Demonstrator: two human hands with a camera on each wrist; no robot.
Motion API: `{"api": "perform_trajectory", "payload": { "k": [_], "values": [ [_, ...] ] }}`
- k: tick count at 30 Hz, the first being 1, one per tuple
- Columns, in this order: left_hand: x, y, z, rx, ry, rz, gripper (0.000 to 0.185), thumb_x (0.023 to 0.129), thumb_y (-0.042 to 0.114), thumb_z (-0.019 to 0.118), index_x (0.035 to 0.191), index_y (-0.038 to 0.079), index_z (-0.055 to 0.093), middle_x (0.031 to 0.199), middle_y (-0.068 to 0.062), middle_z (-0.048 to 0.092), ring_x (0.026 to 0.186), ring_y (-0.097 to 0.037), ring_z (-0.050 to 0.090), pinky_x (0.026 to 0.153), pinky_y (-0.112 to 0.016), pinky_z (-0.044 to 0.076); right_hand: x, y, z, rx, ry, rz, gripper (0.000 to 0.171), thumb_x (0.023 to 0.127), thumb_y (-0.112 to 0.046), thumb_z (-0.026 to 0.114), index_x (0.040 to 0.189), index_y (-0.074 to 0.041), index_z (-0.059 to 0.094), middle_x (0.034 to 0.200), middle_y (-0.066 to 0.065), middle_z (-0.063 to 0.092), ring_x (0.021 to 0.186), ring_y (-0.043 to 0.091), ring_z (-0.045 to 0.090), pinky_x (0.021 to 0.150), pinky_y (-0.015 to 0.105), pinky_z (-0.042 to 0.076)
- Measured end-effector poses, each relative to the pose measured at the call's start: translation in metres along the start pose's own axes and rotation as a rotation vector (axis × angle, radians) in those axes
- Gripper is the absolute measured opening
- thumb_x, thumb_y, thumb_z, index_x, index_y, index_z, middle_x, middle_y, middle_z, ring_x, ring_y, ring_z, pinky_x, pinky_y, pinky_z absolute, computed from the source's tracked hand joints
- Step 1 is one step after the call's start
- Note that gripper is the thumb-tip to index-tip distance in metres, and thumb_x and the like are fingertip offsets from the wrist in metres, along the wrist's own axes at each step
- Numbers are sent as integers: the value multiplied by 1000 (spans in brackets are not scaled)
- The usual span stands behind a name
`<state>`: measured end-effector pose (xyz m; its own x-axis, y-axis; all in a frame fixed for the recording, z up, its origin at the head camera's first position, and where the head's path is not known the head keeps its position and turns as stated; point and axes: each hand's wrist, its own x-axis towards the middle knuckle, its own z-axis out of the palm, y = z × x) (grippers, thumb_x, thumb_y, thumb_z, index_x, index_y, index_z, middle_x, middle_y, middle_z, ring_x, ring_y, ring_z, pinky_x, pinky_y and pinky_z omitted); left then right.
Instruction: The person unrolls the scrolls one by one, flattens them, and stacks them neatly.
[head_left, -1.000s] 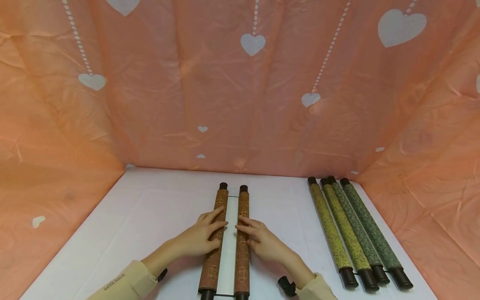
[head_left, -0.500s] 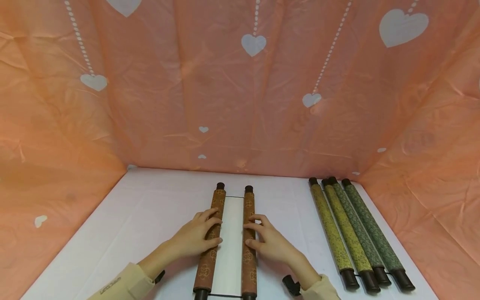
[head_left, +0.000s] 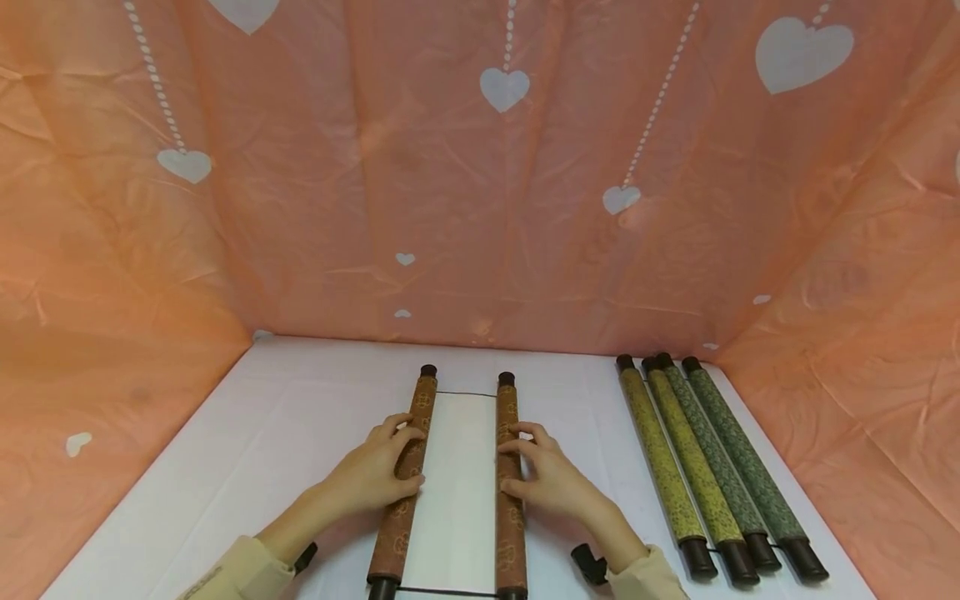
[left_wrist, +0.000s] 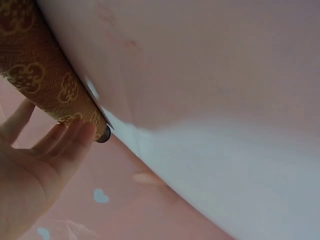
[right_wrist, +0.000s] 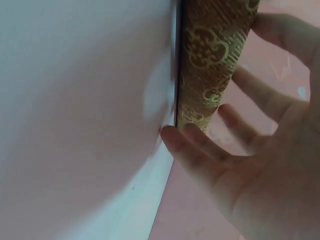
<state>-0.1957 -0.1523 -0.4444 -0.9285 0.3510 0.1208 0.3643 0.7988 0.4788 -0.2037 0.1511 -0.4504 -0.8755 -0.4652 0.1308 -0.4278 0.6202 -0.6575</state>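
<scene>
A hanging scroll lies partly unrolled, its pale blank sheet (head_left: 459,492) stretched between two rolls in brown cloth with gold flower patterns and dark end knobs. My left hand (head_left: 369,471) rests its fingertips and thumb on the left roll (head_left: 392,533). On the right roll (head_left: 512,533) are the fingertips and thumb of my right hand (head_left: 555,479). The left wrist view has loosely bent fingers (left_wrist: 80,137) against the patterned cloth, the palm away from it. Spread fingers (right_wrist: 265,92) touch the roll in the right wrist view, while the little finger points off it.
To the right lie two yellow-green rolls (head_left: 660,458) and two dark green rolls (head_left: 750,458), side by side with dark knobs. They rest on a white table (head_left: 315,375). An orange cloth with pale hearts (head_left: 504,89) hangs behind and at both sides.
The two brown rolls have moved apart, left one leftward and right one rightward, each with its hand. More of the pale sheet shows between them. The green rolls have not moved.
</scene>
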Motion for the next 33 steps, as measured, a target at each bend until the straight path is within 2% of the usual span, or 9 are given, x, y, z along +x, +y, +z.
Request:
{"api": "perform_trajectory", "payload": {
  "k": [4, 9, 14, 20, 25, 28, 31, 33],
  "values": [
    [-4, -4, -3, -13, -20, 18, 55, 86, 18, 76, 139, 6, 64, 161, -22, 37, 141, -46, 44, 87, -57, 55, -1, 3, -5, -2, -66, -33, 41, 92, -16, 73, 132, -5, 69, 162, 15, 39, 146, 46, 32, 111, 71, 32],
    [-8, -11, -4, -4, -29, -5, 57, 87, 18, 70, 143, 8, 63, 164, -21, 33, 141, -46, 43, 83, -54, 56, -1, 10, -12, -5, -112, -62, 37, 95, -14, 69, 131, -6, 70, 160, 14, 43, 146, 46, 32, 111, 72, 31],
    [-10, -16, -6, 19, -3, -22, 54, 90, 25, 72, 142, 11, 62, 161, -23, 37, 137, -47, 47, 79, -57, 56, -1, 17, -15, -17, -55, -56, 37, 94, -23, 77, 127, -8, 71, 152, 15, 48, 142, 46, 38, 111, 68, 34],
    [-10, -21, -8, 46, 10, -62, 65, 86, 40, 84, 139, 11, 60, 157, -23, 41, 134, -49, 49, 80, -61, 56, -1, 22, -18, -33, 29, 40, 48, 89, -29, 83, 130, -9, 69, 140, 16, 50, 132, 39, 49, 108, 62, 41],
    [-13, -26, -12, 22, -3, -69, 66, 85, 34, 85, 139, 7, 59, 157, -24, 40, 136, -50, 47, 82, -61, 56, -2, 26, -22, -30, 43, 75, 51, 87, -25, 86, 133, -9, 68, 132, 16, 51, 123, 36, 55, 105, 59, 45],
    [-14, -29, -16, 13, -9, -49, 61, 87, 26, 81, 140, 7, 59, 158, -24, 39, 136, -50, 47, 80, -58, 56, -2, 29, -25, -41, 35, 43, 51, 87, -21, 84, 133, -7, 67, 138, 19, 50, 128, 42, 52, 106, 62, 42],
    [-15, -31, -20, 10, -19, -30, 58, 86, 17, 75, 141, 8, 61, 160, -24, 36, 137, -50, 46, 74, -49, 55, -2, 32, -28, -63, 19, -3, 50, 88, -14, 79, 136, -5, 66, 152, 21, 45, 138, 48, 43, 108, 66, 39],
    [-16, -33, -22, 15, -29, -18, 56, 86, 13, 71, 141, 8, 63, 162, -24, 35, 138, -50, 45, 74, -47, 53, -3, 34, -29, -65, 0, -21, 52, 88, -10, 73, 139, -4, 65, 158, 20, 43, 142, 49, 37, 109, 67, 37]
  ]
}}
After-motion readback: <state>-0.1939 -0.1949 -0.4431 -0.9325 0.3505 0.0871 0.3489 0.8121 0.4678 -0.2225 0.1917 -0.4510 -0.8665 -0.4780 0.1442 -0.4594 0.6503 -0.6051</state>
